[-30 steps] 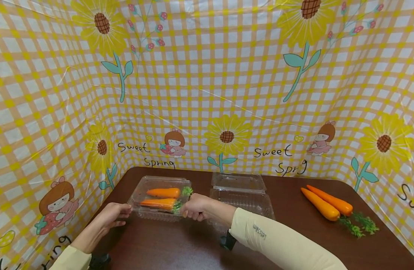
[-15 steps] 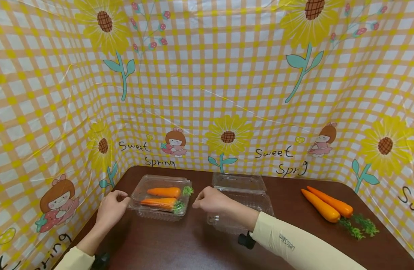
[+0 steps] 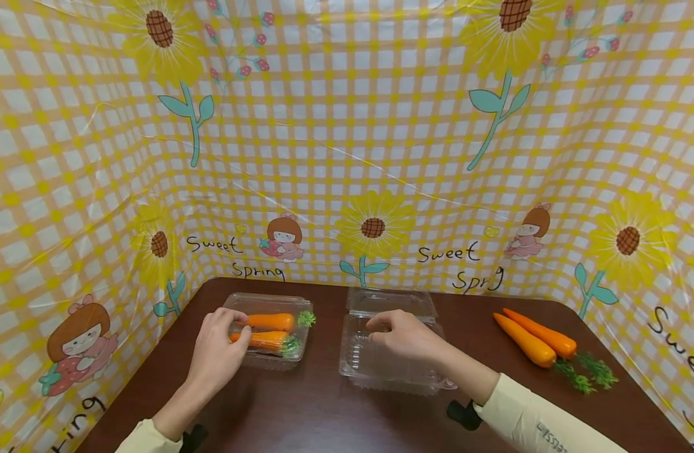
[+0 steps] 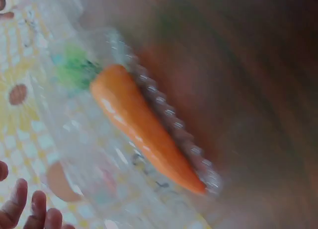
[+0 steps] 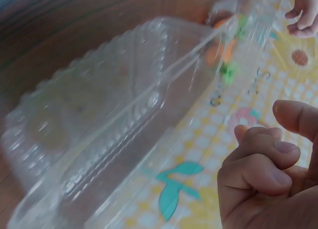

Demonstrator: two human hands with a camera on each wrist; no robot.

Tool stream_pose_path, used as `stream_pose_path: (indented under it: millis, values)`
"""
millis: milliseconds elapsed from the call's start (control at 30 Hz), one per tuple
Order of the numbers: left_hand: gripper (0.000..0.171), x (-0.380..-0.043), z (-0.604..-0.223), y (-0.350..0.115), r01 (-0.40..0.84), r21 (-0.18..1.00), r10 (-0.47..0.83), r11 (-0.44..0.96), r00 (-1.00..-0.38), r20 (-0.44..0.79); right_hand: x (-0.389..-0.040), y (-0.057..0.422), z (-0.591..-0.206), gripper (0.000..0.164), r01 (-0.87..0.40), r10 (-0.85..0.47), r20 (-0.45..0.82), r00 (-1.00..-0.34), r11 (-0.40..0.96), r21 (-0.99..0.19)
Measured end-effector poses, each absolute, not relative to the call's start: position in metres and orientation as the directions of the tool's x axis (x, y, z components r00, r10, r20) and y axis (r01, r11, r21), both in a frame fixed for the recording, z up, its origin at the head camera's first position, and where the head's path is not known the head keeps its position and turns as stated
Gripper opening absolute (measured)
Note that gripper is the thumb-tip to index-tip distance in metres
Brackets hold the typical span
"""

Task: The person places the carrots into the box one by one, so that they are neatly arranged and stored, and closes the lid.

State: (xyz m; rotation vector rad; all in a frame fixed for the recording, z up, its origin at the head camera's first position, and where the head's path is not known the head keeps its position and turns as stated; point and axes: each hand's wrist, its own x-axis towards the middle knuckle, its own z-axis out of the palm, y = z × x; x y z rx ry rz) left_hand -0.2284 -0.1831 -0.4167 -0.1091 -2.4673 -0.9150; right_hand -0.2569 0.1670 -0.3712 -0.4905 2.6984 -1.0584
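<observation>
A clear plastic clamshell box (image 3: 298,302) on the left has its lid down over two carrots (image 3: 271,323) with green tops. My left hand (image 3: 221,346) hovers over the near left side of this box, fingers bent and holding nothing; whether it touches the lid cannot be told. A second clear clamshell box (image 3: 358,371) stands in the middle with its lid raised at the back. Above it floats my right hand (image 3: 409,338), its fingers loosely curled and thumb apart, with nothing in it. In the right wrist view those curled fingers (image 5: 258,174) are beside the box's clear wall.
Two more carrots (image 3: 528,340) with leafy tops lie side by side on the right of the dark brown table (image 3: 301,415). A checked cloth (image 3: 301,157) with flowers hangs around the back and sides.
My right hand has left the front right corner of the left box and moved right over the middle one. My left hand has shifted right, from the box's edge to above it.
</observation>
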Motion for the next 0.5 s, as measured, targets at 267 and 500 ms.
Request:
stream_pose_path:
  millis: [267, 500]
  values:
    - [0.012, -0.225, -0.413, -0.145, 0.372, 0.569, 0.038, 0.733, -0.858, 0.512, -0.252, 0.206, -0.367, 0.031, -0.193, -0.305, -0.054, -0.951, 0.72, -0.667]
    - [0.021, -0.226, -0.416, -0.113, 0.426, 0.597, 0.152, 0.679, -0.878, 0.454, -0.249, 0.239, -0.367, 0.035, -0.18, -0.259, -0.034, -0.965, 0.755, -0.631]
